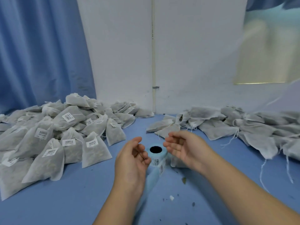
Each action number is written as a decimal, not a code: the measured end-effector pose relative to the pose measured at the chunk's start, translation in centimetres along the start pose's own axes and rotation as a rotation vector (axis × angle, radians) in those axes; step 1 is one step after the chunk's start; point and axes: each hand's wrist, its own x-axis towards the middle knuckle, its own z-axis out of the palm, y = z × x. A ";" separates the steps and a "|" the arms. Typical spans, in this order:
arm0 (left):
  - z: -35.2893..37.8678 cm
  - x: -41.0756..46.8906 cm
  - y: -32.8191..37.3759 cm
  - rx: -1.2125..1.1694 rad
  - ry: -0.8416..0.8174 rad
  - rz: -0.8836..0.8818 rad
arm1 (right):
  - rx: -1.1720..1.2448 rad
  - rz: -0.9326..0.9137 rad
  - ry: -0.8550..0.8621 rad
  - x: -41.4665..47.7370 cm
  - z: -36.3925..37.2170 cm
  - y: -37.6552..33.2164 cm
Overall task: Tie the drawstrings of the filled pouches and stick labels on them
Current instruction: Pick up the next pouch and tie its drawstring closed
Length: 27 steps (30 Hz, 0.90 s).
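Note:
A roll of barcode labels (158,155) on light blue backing stands on the blue table between my hands, its loose strip trailing toward me. My left hand (133,158) hovers just left of the roll, palm inward, fingers loosely curled and holding nothing. My right hand (183,147) hovers at the roll's right, palm turned up, fingers relaxed and empty. A heap of tied, labelled pouches (53,135) fills the left. Unlabelled pouches with loose drawstrings (235,125) lie across the right. One pouch (176,162) lies partly hidden under my right hand.
Blue table surface (81,192) carries small crumbs and a white scrap (171,198) near me. A white wall stands behind, with a blue curtain (40,51) at the back left and a window at the upper right.

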 end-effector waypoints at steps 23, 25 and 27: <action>10.0 -1.2 -18.6 0.907 -0.390 0.067 | -0.475 -0.367 0.775 -4.4 -23.1 -8.7; 10.1 -1.2 -18.7 0.921 -0.391 0.073 | -0.937 -0.289 0.862 -3.4 -24.5 -9.6; 10.2 -1.3 -18.8 0.937 -0.404 0.075 | -1.312 -0.088 0.819 -2.2 -25.2 -8.9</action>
